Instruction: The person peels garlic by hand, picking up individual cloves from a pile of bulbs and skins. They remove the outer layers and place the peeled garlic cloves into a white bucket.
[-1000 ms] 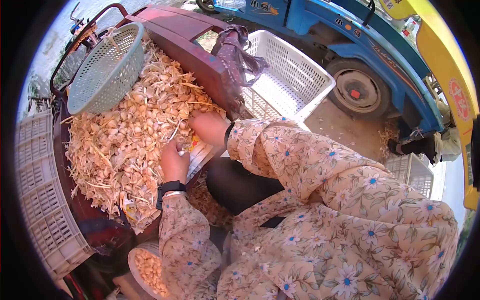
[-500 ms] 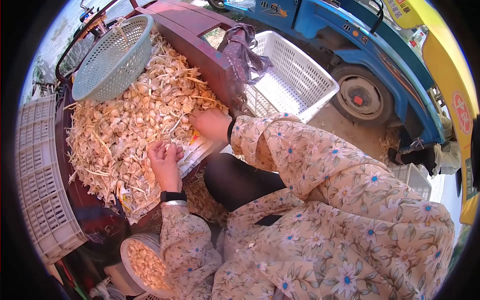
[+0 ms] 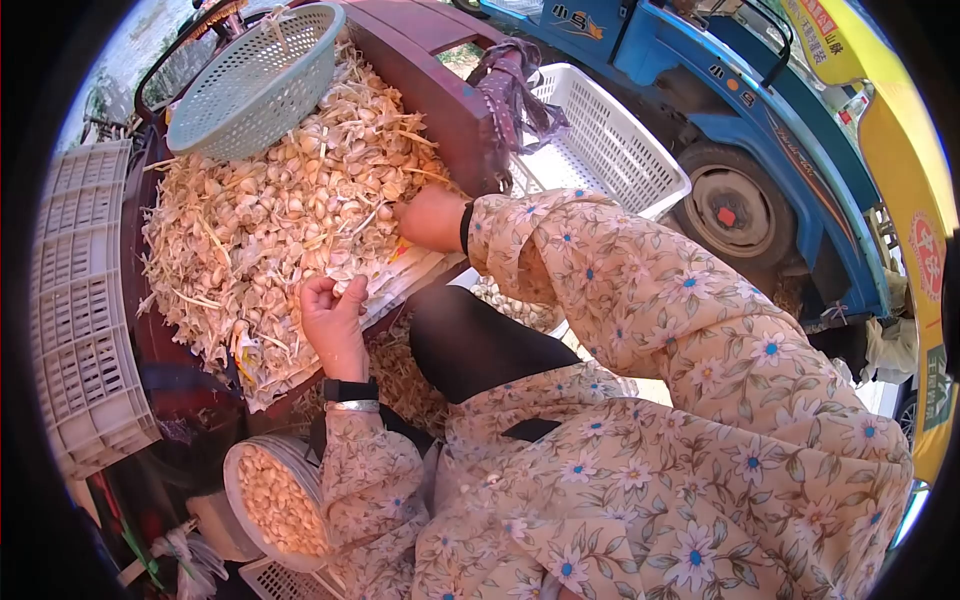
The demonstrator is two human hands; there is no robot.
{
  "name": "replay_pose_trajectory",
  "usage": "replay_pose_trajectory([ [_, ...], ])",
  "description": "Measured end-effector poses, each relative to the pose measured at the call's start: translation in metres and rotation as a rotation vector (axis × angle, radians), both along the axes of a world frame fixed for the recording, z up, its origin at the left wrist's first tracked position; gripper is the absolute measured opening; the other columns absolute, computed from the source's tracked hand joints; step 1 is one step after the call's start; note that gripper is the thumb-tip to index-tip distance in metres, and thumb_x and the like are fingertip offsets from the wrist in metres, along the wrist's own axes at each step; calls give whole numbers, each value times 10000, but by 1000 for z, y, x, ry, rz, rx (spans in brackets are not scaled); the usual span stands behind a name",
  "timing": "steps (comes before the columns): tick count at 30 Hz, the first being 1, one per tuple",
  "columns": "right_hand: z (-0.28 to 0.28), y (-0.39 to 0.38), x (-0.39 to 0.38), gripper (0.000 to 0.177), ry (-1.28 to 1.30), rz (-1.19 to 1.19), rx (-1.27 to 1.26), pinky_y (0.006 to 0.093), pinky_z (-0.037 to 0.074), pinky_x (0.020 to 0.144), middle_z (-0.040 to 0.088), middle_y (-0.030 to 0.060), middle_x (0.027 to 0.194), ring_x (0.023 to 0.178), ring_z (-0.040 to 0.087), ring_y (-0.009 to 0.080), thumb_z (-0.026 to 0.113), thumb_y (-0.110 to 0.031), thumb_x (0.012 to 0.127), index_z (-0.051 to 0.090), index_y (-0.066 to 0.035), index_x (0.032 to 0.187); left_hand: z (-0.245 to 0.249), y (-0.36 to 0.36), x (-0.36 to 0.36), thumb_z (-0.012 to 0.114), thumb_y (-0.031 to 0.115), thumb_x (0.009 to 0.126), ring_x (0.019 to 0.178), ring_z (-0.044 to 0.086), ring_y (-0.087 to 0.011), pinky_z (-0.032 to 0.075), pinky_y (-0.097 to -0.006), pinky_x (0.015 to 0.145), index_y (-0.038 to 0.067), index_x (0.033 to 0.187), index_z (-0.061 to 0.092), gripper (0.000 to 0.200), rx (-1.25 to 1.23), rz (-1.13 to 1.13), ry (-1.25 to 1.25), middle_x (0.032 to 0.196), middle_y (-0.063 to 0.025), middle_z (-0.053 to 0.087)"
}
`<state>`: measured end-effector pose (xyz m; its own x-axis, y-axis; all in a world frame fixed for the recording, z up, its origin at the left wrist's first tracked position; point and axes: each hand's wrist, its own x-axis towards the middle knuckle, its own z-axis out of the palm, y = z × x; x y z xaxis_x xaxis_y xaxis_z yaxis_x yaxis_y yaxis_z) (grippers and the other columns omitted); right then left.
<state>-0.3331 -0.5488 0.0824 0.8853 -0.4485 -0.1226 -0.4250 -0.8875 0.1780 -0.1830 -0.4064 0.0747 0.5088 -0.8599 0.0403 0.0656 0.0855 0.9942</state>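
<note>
A broad heap of garlic cloves and papery skins (image 3: 290, 215) lies on a sheet over a dark red cart bed. My left hand (image 3: 335, 322), with a black band and a silver bracelet at the wrist, is at the heap's near edge. Its thumb and fingers are curled around a pale garlic clove (image 3: 342, 287), only partly visible. Against the right side of the heap rests my right hand (image 3: 432, 217), its fingers curled inward; their tips are hidden, so what they hold cannot be made out.
A pale green basket (image 3: 255, 85) sits atop the heap. A bucket of peeled cloves (image 3: 280, 500) is beside my left sleeve. Grey crates (image 3: 85, 310) line the left, and a white crate (image 3: 600, 130) stands beyond the cart. A blue three-wheeled truck (image 3: 800, 170) is parked at right.
The view has shifted a little. My left thumb has moved apart from the fingertips, which were pinched together. My right hand has gone slightly farther into the heap's edge, its fingers now less visible.
</note>
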Motion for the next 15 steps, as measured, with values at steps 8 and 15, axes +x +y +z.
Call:
replay_pose_trajectory([
  [8, -10, -5, -8, 158, -71, -45, -12, 395, 517, 650, 591, 113, 933, 807, 639, 270, 580, -102, 744, 624, -36, 881, 21, 16, -3, 621, 246, 860, 501, 447, -81, 359, -189, 455, 80, 923, 487, 223, 9, 99, 518, 726, -51, 553],
  [15, -14, -16, -13, 144, -172, -13, 29, 397, 510, 642, 593, 114, 909, 791, 636, 276, 552, -101, 765, 626, -52, 879, 22, 36, 17, 519, 465, 867, 431, 357, -60, 278, -183, 386, 115, 899, 491, 352, 165, -22, 1010, 649, -41, 489],
])
